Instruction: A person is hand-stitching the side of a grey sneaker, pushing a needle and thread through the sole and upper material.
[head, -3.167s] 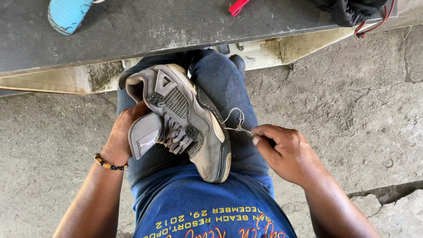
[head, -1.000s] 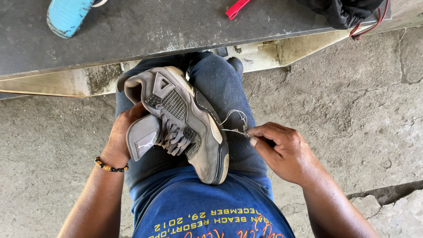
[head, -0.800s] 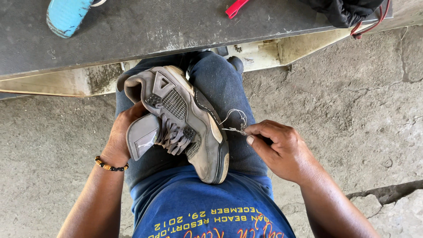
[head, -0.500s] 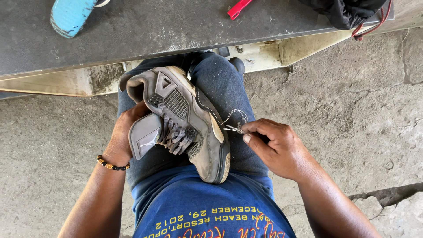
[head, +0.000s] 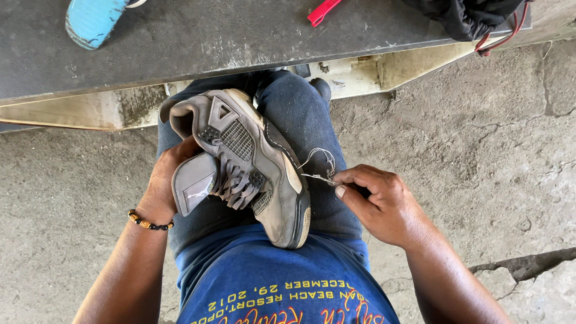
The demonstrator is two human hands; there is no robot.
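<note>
grey sneaker (head: pixel 252 165), laid sideways on the lap and steadied at the collar by left hand (head: pixel 162 189); right hand (head: pixel 381 201) fingers pinched shut on a needle (head: pixel 320 177) trailing looped thread (head: pixel 318 159); risks: snagged thread, pricked left fingers, shoe sliding off thigh.

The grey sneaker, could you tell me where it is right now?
In the head view, the grey sneaker lies on the person's lap, left of centre, between the left hand at its tongue and the right hand.

shoe (head: pixel 252 162) on lap, left hand (head: pixel 165 189) behind, right hand (head: pixel 378 201) beside.
</note>
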